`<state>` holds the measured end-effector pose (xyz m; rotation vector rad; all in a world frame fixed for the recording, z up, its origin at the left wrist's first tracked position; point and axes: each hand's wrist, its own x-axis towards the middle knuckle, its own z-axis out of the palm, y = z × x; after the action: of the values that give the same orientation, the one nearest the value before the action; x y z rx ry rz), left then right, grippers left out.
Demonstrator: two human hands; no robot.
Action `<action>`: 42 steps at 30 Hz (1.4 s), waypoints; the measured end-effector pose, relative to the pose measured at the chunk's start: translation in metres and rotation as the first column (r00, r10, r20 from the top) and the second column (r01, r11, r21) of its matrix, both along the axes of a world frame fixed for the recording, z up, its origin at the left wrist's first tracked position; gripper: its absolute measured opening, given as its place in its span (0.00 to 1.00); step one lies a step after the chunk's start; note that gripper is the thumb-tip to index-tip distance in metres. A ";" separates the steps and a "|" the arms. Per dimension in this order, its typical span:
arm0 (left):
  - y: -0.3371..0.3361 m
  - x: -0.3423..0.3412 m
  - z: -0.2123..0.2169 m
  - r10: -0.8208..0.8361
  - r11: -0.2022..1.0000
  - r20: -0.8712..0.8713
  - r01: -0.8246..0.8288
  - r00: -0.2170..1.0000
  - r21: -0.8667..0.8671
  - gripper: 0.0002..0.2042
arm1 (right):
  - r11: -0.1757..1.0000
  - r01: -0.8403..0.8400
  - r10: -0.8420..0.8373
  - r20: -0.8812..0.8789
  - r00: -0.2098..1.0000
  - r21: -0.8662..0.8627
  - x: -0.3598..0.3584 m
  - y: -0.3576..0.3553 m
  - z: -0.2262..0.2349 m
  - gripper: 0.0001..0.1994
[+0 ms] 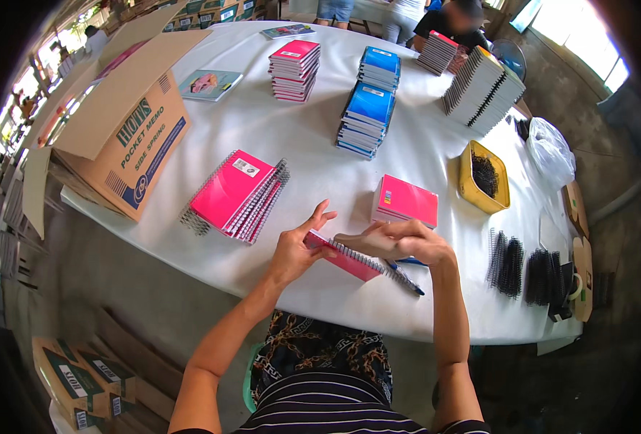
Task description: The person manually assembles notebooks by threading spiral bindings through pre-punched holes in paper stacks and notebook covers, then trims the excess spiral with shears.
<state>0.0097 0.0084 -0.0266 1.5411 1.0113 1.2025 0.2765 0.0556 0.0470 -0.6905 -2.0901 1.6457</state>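
Observation:
My left hand (296,247) grips one end of a pink spiral notebook (353,265), held on edge over the table's near side. Its thumb and fingers close around the cover, with the index finger raised. A wire coil (371,262) runs along the notebook's upper edge. Over that coil lies my right hand (414,242), its fingers stretched along the spine and touching it; some fingertips are hidden. Beneath the right hand, a dark blue pen (407,280) rests on the table. Just beyond stands a stack of pink notebooks (406,202) with no coils showing.
Coiled pink notebooks (234,189) lie left, beside a large open cardboard box (129,148). Farther back stand blue notebook stacks (370,105) and a pink stack (294,69). Right are a yellow tub (467,177) of black coils, loose black coils (507,264) and a plastic bag (552,153). A person (454,29) sits opposite.

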 end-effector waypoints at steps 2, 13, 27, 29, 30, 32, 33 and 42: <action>-0.001 -0.002 -0.002 -0.019 0.999 0.039 0.020 0.999 -0.033 0.49 | 0.993 0.043 -0.072 0.282 0.957 0.109 -0.020 -0.001 0.008 0.29; 0.001 -0.004 -0.004 -0.038 0.997 -0.045 0.041 0.998 0.060 0.49 | 0.997 0.058 -0.065 0.156 0.986 0.048 -0.029 0.002 0.010 0.29; 0.011 -0.019 0.031 -0.201 0.973 0.210 0.221 0.957 -0.074 0.24 | 0.308 0.070 -0.941 0.293 0.168 0.949 0.117 -0.093 0.006 0.19; 0.009 -0.017 0.034 -0.194 0.980 0.015 0.194 0.981 0.034 0.21 | 0.235 0.229 -0.962 0.192 0.194 0.945 0.081 -0.094 -0.005 0.20; 0.006 -0.010 0.031 -0.174 0.970 -0.090 0.186 0.981 0.153 0.22 | 0.321 0.373 -0.912 0.177 0.371 0.871 0.066 -0.094 -0.021 0.23; -0.002 -0.008 0.014 -0.073 0.957 -0.465 0.192 0.882 0.215 0.26 | 0.462 0.242 -0.792 0.274 0.546 0.854 0.022 -0.104 -0.034 0.28; -0.005 0.002 0.010 -0.014 0.961 -0.477 0.144 0.879 0.236 0.28 | 0.476 0.136 -0.785 0.350 0.511 0.869 0.022 -0.109 -0.056 0.28; -0.022 0.018 0.013 0.293 0.919 -0.669 -0.010 0.683 0.393 0.32 | 0.372 0.424 -0.733 -0.019 0.680 0.826 -0.055 -0.127 -0.038 0.22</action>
<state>0.0278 -0.0139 -0.0137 2.3695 1.5091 0.9140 0.2216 -0.0717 0.0089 -1.2662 -2.0906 0.1019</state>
